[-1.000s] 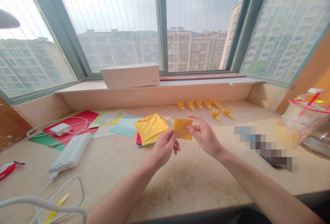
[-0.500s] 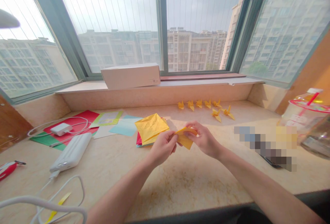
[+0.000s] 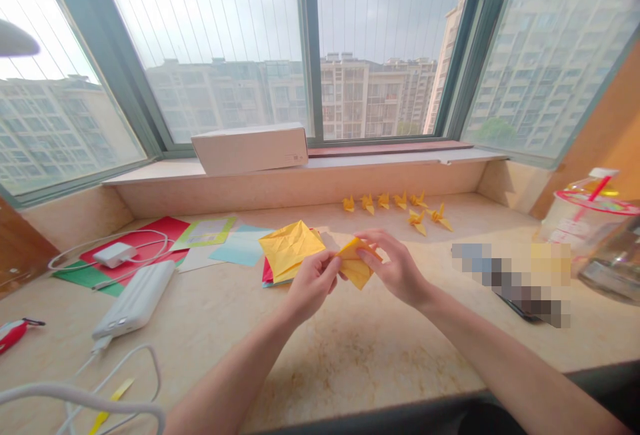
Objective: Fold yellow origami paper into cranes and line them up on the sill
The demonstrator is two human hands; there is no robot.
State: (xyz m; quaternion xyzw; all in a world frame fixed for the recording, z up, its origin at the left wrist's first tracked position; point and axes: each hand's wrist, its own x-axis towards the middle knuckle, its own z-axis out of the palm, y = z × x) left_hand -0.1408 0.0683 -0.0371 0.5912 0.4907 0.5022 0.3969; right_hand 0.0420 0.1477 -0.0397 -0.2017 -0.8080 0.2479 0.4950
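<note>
My left hand (image 3: 314,283) and my right hand (image 3: 395,268) both pinch a small folded piece of yellow origami paper (image 3: 357,268) above the marble counter (image 3: 350,355). Its lower corner hangs below my fingers. Just left of my left hand, a larger creased yellow paper (image 3: 290,249) lies on a stack of coloured paper (image 3: 268,272), not touching my fingers. Several small yellow paper cranes (image 3: 385,202) stand in a row beyond my hands, with a few more just in front of the row's right end.
Coloured paper sheets (image 3: 240,249) and a red sheet under a white charger (image 3: 114,255) lie to the left, near a white power bank (image 3: 133,301) and white cables (image 3: 115,381). A plastic cup with a red straw (image 3: 585,218) stands right. A cardboard box (image 3: 249,149) sits on the window sill.
The yellow paper was a flat piece held by my right hand alone; now it is folded and pinched between both hands. My hands have come closer together.
</note>
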